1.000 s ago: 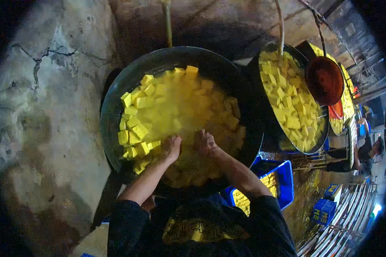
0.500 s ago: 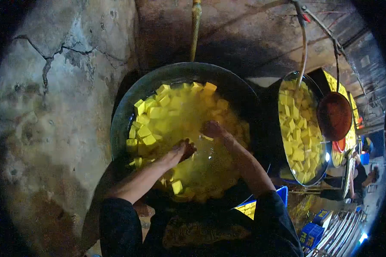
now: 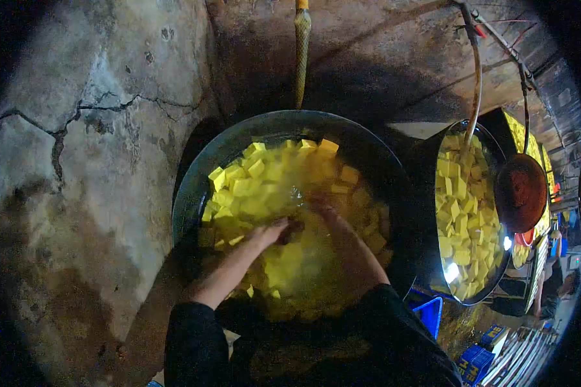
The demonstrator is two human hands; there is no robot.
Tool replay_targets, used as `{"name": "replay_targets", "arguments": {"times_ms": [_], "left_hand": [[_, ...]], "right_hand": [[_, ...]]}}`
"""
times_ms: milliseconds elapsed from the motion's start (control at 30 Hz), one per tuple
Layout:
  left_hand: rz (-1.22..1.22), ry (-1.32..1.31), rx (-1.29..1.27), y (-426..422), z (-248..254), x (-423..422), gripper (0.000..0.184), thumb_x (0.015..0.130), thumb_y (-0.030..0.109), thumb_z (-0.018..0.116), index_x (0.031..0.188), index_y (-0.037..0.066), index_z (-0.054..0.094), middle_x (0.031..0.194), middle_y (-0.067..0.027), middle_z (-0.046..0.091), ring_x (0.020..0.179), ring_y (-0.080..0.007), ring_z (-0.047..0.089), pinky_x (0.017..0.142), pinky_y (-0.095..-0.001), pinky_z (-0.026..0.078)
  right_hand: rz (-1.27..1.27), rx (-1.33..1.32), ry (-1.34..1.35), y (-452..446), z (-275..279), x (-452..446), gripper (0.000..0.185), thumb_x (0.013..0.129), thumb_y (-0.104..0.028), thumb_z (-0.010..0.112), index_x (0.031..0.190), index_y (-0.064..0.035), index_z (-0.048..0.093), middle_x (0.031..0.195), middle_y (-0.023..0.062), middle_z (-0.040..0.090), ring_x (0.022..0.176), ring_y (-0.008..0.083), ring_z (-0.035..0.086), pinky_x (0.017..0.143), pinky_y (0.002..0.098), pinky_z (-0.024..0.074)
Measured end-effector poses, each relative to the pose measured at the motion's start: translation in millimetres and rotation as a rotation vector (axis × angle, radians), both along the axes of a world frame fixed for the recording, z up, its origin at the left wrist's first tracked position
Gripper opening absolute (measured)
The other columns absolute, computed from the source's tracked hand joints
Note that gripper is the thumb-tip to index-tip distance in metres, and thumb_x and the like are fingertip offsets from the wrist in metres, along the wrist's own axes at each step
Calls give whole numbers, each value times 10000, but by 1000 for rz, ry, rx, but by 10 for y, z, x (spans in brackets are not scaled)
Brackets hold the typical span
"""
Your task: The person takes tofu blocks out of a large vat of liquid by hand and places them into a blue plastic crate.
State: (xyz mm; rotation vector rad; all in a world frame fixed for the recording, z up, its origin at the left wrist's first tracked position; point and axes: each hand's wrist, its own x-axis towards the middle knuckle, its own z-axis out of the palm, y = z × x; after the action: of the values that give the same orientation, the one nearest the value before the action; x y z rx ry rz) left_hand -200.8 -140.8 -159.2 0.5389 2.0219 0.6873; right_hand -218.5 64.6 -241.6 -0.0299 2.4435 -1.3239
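Observation:
A wide dark pan (image 3: 193, 174) in front of me holds cloudy yellow liquid and many yellow blocks (image 3: 242, 187) that look like tofu. My left hand (image 3: 289, 231) is at the liquid near the pan's middle, its fingers dark and blurred. Just beyond it and to the right, my right hand (image 3: 321, 205) dips into the liquid, fingers smeared and partly hidden. Whether either hand holds a block does not show. Blocks crowd the far and left sides, while those between and below my hands are lost in the murk.
On the right stands a second pan (image 3: 471, 213) full of yellow blocks, with a hose (image 3: 476, 84) hanging into it. A reddish-brown bowl (image 3: 521, 192) hangs beside it. A blue crate (image 3: 427, 313) sits low between. Another person (image 3: 552, 284) is at the far right. A cracked wall (image 3: 90, 193) borders the left.
My right hand has lowered into the liquid, and the surface around it is stirred. My left hand stays near the middle. The whole view has shifted, so the pans appear lower and farther right.

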Motion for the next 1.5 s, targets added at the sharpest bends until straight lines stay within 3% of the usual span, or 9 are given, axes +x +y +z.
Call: {"name": "replay_targets", "arguments": {"times_ms": [133,300,400,567,633,800,867,1033,1500], "left_hand": [[214,-252,261,-186,616,-145,480,873,79,522,1326,97,364,1472,-94,214,1322,-284,261,1112,-413,211],[662,-380,681,-36,-620,66,573,874,276,566,1354,94,312,1461,-76,235,1301,-253,295,1071,-386,273],[1161,-663,926,296,-773,196,545,928,508,313,1313,135,413,1316,-78,412,1214,-217,391,939,-406,394],[1307,-670,1025,547,-50,320,344,907,344,401,1037,92,597,963,-69,618,825,-201,584,728,-349,486],[1272,-1135,1584,659,-361,256,285,884,279,415,974,69,585,836,-59,624,724,-197,593,663,-331,499],[1481,-1291,1566,719,23,502,290,853,300,483,1001,68,574,944,-67,610,889,-195,573,804,-347,481],[1454,-1281,1556,695,227,485,320,864,332,466,1020,73,568,978,-69,600,903,-212,567,823,-369,471],[1602,-1025,1346,555,-99,270,522,858,471,369,1160,68,504,1101,-158,545,1067,-349,478,887,-544,394],[1744,-856,1329,138,-82,-169,576,837,434,357,1175,-13,490,1190,-210,520,1066,-404,505,886,-555,411]], "right_hand": [[-104,-726,-117,378,582,249,499,791,-316,634,1170,-21,498,1090,142,585,938,241,590,781,352,482],[18,-964,-69,320,1411,583,509,800,-290,647,1183,2,484,1101,136,590,933,221,595,773,337,486],[-66,-674,-86,156,1450,731,460,826,-242,638,1188,-4,484,1117,156,578,956,213,587,778,325,489],[-30,8,263,47,948,732,453,804,-236,683,1134,32,525,1058,143,596,972,227,574,784,342,464],[-158,-390,238,-23,1058,737,479,811,-234,678,1174,29,511,1117,154,575,1023,247,552,825,376,442],[-158,415,432,-480,1461,794,521,836,-346,629,1193,12,506,1203,181,538,1099,312,511,888,396,424],[-142,249,-10,-402,1752,638,586,842,-437,589,1248,-26,486,1238,201,508,1165,347,462,927,388,417],[-286,516,-28,367,1144,192,591,833,-427,608,1270,-51,478,1207,203,524,1139,352,473,930,398,409],[-116,731,-66,746,590,-359,560,817,-370,640,1243,-42,484,1170,162,537,1069,269,514,853,354,438]]}}
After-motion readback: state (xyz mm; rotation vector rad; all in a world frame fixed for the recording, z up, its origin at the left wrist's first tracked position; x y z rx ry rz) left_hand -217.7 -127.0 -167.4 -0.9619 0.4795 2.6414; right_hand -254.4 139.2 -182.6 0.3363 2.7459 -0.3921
